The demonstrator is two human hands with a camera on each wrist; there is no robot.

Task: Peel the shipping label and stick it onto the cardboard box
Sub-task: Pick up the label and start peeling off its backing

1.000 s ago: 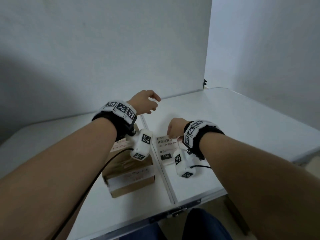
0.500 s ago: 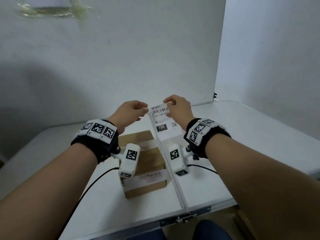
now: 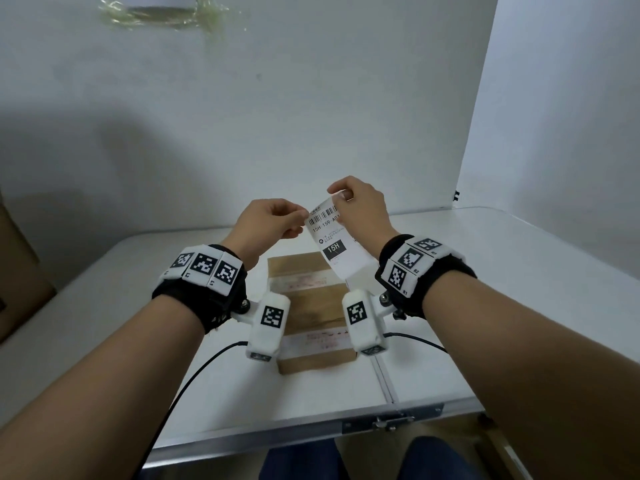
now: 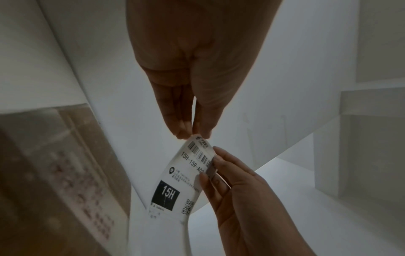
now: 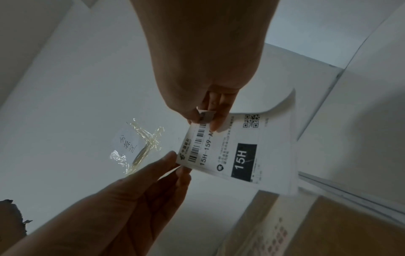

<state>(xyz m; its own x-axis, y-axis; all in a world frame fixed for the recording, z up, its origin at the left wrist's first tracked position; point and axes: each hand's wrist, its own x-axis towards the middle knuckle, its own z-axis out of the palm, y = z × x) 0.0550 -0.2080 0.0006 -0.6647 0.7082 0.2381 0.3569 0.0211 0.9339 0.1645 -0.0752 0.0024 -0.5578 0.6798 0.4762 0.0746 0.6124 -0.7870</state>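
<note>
— What do we have at the center of the head view?

— We see both hands raised above a white table point(image 3: 519, 271), sharing one shipping label point(image 3: 337, 242). Our left hand point(image 3: 268, 221) pinches the label's upper left corner between thumb and fingertips. Our right hand point(image 3: 362, 207) pinches the upper right corner, where a small flap of paper is folded back between thumb and forefinger.

— And the label itself?

— It hangs in the air, tilted, printed side toward us: a barcode at the top, then a black block reading "15H". In the left wrist view, a QR code shows near the label's point(image 4: 186, 176) lower edge.

— Where is the box?

— The cardboard box point(image 3: 311, 306) lies flat on the table below the hands, in the middle of the frame, with pale tape strips across its top. The label does not touch it.

— Anything else?

— A taped paper note point(image 3: 162, 10) sticks to the wall at the upper left, and a brown carton point(image 3: 17, 271) sits at the left edge.
</note>
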